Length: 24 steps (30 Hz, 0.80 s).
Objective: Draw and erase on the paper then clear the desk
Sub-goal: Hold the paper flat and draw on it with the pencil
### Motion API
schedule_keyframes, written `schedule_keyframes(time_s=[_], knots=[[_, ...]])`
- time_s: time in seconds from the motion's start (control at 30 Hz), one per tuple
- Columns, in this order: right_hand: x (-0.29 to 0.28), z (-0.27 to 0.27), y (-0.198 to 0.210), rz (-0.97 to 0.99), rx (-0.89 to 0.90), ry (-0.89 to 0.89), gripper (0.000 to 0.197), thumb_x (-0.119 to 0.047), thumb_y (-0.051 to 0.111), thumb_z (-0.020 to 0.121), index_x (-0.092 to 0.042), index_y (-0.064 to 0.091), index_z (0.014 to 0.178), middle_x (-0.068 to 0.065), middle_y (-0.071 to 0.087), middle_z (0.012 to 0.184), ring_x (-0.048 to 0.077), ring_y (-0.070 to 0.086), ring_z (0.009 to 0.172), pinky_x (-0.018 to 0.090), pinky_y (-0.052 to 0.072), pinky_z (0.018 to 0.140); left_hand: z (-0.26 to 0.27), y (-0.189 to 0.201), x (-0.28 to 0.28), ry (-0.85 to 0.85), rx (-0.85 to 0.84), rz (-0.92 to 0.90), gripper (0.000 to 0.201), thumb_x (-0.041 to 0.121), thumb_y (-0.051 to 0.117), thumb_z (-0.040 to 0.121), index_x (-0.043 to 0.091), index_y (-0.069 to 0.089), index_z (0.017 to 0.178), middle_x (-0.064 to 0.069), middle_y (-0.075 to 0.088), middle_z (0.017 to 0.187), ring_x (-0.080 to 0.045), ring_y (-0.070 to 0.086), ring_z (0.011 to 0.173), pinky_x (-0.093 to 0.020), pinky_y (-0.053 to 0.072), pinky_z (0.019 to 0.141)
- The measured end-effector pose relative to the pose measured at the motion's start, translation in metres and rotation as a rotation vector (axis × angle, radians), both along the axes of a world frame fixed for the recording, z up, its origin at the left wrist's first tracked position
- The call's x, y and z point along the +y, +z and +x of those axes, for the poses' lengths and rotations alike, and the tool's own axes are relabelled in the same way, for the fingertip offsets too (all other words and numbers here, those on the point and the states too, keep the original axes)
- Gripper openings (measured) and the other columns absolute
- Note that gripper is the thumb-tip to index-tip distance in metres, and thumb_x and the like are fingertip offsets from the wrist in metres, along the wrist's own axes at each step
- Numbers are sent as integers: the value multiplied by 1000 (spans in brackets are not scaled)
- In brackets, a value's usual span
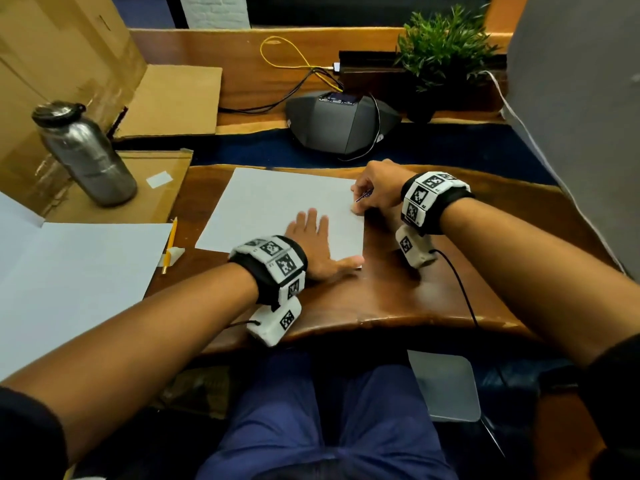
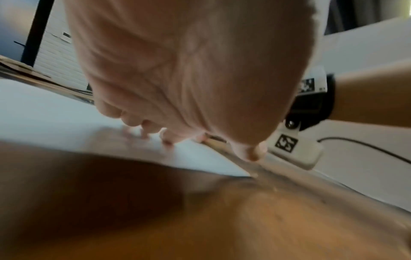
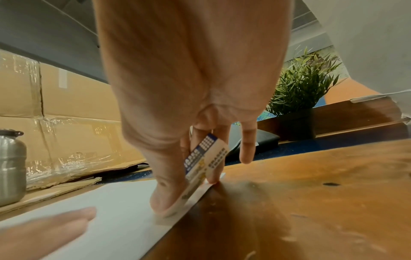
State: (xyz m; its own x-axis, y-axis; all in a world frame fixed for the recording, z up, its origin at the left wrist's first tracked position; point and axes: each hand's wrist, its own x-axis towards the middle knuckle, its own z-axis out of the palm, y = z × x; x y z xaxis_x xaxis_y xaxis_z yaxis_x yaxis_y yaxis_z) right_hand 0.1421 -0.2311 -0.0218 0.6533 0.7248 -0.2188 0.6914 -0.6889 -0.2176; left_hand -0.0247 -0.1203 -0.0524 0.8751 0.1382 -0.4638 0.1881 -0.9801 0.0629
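Grip: left hand (image 1: 317, 245) lies flat, fingers straight, pressing the paper (image 1: 277, 206) near its lower right corner. Right hand (image 1: 377, 188) pinches an eraser (image 3: 201, 165) between thumb and fingers, its lower end on the sheet's right edge.

Left of the work area: steel bottle (image 1: 86, 154) on cardboard, then a yellow pencil (image 1: 170, 244) lying beside a larger sheet. Paper sits mid-desk (image 1: 415, 299), on glossy wood grain.

Handling, judged: sheet is thin, light, limp, likely to slide or crease under rubbing, so hold it down flat close to the stroke. Eraser is a small, soft block in a printed sleeve; grip it by the sleeved sides.
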Motion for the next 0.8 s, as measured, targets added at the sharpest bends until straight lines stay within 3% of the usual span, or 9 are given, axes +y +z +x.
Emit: schedule_keyframes(time_s=[0.07,0.17,0.23,0.3,0.37,0.43,0.5,0.6,0.8], knots=[[0,0,0,7,-1,2,16,-38,83,75,-24,76,80,-1,76,95,17,68,97,38,57,85,-6,-6,-16,-104,30,-79,119,88,31,78,9,-17,154,-12,-27,159,-31,-22,147,-47,-5,121],[-1,0,0,10,11,-1,15,-38,84,74,-26,74,74,-2,76,92,16,70,96,38,57,85,-16,-3,-40,-358,65,-222,103,77,32,88,15,-15,155,-5,-25,160,-24,-20,149,-47,-7,121],[-1,1,-1,10,21,-11,16,-38,84,74,-25,75,75,-2,76,93,16,70,95,39,57,87,-16,4,-36,-384,28,-311,92,68,35,93,20,-12,156,-1,-19,163,-19,-15,150,-46,-7,121],[-1,1,-1,15,17,-16,15,-36,84,74,-24,76,79,-1,76,95,17,69,96,40,57,87,-6,13,-8,-262,-84,-280,90,64,42,94,22,-7,157,-2,-9,165,-19,-4,152,-46,-1,122],[-1,0,-2,15,20,-26,16,-35,84,75,-22,77,83,0,75,101,19,68,98,40,56,89,10,20,36,-8,-220,-160,92,60,54,91,17,6,157,-7,9,165,-24,15,150,-46,15,121],[1,1,-4,9,27,-30,15,-35,83,76,-23,76,82,1,75,104,20,68,99,41,57,89,22,25,86,267,-285,-24,87,59,64,85,11,32,150,-12,38,153,-29,40,137,-41,37,110],[2,2,-5,-2,32,-35,14,-37,84,74,-28,73,74,1,75,104,21,70,96,41,58,87,28,27,127,439,-263,46,79,62,66,81,7,51,136,-13,57,134,-31,55,120,-37,48,95],[3,4,-6,-6,17,-44,16,-38,84,72,-30,71,71,0,75,104,21,70,95,42,58,86,32,22,161,548,-221,9,94,76,64,72,11,50,138,-12,55,139,-33,55,121,-41,47,98],[2,1,-3,25,39,-48,14,-34,84,75,-24,77,82,1,75,109,20,68,103,41,56,91,51,15,139,482,-175,-105,110,75,61,76,13,17,156,-10,26,160,-31,30,144,-44,31,114]])
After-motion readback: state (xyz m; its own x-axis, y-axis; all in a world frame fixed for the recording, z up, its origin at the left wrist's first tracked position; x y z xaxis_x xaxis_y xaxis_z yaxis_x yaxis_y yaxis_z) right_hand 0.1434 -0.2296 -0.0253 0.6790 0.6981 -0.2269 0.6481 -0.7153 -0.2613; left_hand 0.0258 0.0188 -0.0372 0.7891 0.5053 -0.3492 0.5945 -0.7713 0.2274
